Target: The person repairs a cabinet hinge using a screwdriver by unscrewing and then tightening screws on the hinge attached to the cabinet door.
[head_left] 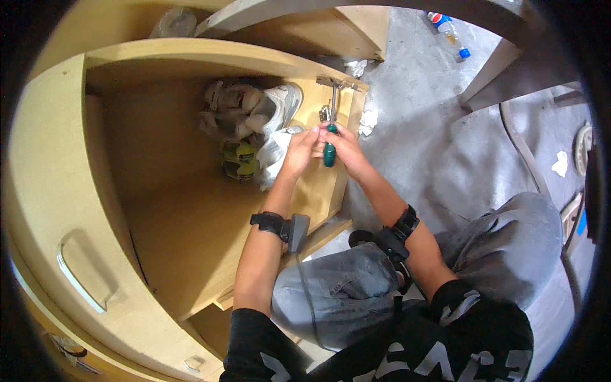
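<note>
My right hand (347, 149) is closed round the green handle of a screwdriver (330, 153), whose metal shaft points away from me toward a metal fitting (331, 83) at the cabinet's far edge. Pressed close beside it, my left hand (301, 150) has its thumb and fingers bent together; what they grip is partly hidden. A small metal hinge (326, 114) shows just beyond my fingertips, alongside the shaft. Both hands are at the open right side of a light wooden cabinet (191, 235).
White shoes (283, 105) and a yellow-green package (238, 160) sit inside the cabinet. A drawer front with a curved handle (79, 280) is at left. On the grey floor lie a plastic bottle (449, 33), crumpled paper (368, 121) and a cable (519, 146). A dark metal frame (496, 70) stands at upper right.
</note>
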A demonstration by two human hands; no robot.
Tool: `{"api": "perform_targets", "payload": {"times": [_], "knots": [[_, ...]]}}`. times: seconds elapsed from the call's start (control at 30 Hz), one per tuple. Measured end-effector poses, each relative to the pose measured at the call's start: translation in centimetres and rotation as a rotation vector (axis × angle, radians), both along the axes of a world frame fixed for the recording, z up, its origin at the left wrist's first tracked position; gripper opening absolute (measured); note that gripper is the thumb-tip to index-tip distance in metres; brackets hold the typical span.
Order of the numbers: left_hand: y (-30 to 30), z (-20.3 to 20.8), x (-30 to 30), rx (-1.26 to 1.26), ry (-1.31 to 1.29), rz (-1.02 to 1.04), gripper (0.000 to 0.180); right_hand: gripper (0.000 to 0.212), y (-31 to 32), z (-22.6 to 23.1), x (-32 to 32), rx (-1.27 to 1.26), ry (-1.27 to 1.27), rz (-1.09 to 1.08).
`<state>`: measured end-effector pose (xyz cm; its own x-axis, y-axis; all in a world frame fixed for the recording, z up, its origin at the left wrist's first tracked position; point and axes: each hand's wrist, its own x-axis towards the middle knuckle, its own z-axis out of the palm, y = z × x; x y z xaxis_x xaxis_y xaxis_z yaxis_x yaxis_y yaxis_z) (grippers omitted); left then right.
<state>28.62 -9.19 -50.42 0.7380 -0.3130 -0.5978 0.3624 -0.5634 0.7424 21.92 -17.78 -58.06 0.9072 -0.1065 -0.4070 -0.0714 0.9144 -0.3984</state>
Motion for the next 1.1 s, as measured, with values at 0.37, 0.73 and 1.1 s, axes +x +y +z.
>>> {"api": "perform_targets", "payload": {"times": [0.37,0.73,1.1], "knots": [[3.5,-1.8,0.2,0.858,-0.528,-0.675,0.012,0.018,-2.7,0.4,-3.1,-0.186,0.028,0.301],[-3.6,-2.4,4.0,0.577,-0.875,-0.430,0.017,0.023,-8.5,-0.5,-4.6,-0.490,0.176,0.349],[-5.5,-6.7,7.2,0.776,-0.756,-0.404,0.019,0.027,-10.1,-0.4,-6.3,-0.536,0.162,0.398]]}}
